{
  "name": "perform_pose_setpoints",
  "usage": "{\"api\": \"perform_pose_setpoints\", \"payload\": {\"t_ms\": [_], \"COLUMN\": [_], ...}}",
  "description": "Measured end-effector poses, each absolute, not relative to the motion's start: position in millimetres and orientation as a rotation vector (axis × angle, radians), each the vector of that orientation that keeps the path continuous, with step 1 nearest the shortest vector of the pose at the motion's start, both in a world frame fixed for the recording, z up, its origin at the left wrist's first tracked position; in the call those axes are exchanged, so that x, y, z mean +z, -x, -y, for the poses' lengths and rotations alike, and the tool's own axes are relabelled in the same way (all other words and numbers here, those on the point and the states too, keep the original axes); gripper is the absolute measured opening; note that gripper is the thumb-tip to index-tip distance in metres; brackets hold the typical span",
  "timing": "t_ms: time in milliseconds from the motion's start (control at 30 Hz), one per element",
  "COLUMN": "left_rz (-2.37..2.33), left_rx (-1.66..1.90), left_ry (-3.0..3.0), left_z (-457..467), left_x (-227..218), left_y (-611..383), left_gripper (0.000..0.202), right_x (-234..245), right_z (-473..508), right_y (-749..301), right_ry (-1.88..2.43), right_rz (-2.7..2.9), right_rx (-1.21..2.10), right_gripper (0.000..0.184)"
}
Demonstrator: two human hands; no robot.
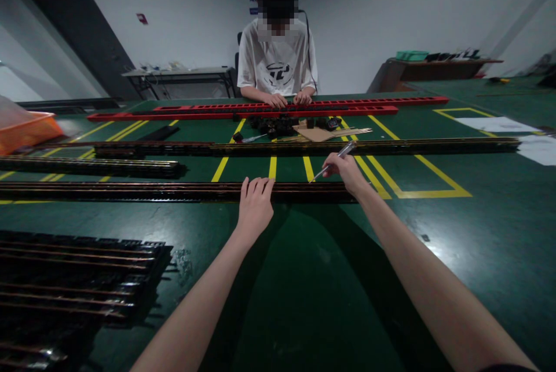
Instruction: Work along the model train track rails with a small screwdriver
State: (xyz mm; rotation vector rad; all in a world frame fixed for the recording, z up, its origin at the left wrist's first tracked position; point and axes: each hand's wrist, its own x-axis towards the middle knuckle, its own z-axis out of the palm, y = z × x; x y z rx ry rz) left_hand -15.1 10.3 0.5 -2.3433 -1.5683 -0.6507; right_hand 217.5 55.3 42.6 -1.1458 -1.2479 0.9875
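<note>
A long black rail [130, 191] with copper-coloured strips along it lies crosswise in front of me. My left hand [255, 207] rests on this rail, its fingers stretched over the top. In my right hand [343, 168] is a slim silver pen-shaped tool [347, 148], pinched between the fingers. Its thin tip points down and left to the rail's far edge; whether it touches cannot be made out. The right wrist covers the rail's right end.
Further black rails [391, 146] lie behind, and more are stacked at lower left [78, 256]. A co-worker [278, 65] sits opposite at red frames [243, 111]. Small black parts [278, 126], cardboard [315, 132], an orange bin [30, 131] and paper sheets [497, 124] are on the green table.
</note>
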Motion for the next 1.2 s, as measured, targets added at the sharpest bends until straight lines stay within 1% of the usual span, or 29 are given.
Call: {"api": "perform_pose_setpoints", "payload": {"t_ms": [333,467,533,633,767,1033,1200], "left_rz": [1.572,1.528,1.509,1.495,1.521,1.538,1.516], "left_rx": [-0.657,-0.714,-0.749,-0.780,-0.750,-0.708,-0.677], "left_ry": [2.371,2.438,2.458,2.493,2.517,2.467,2.420], "left_z": [-12,-13,-13,-13,-14,-15,-15], "left_x": [-1,-1,-1,-1,-1,-3,-5], "left_y": [18,20,20,20,19,19,16], "left_gripper": [0.057,0.061,0.059,0.050,0.042,0.036,0.038], "right_x": [45,43,42,41,41,41,42], "right_z": [-50,-51,-52,-52,-52,-51,-51], "right_y": [-208,-209,-210,-210,-208,-207,-206], "right_ry": [1.097,1.084,1.080,1.082,1.084,1.087,1.063], "right_rz": [1.251,1.249,1.263,1.258,1.248,1.252,1.272], "right_rx": [1.033,1.037,1.040,1.030,1.008,0.986,0.989], "right_gripper": [0.017,0.016,0.016,0.016,0.016,0.016,0.016]}}
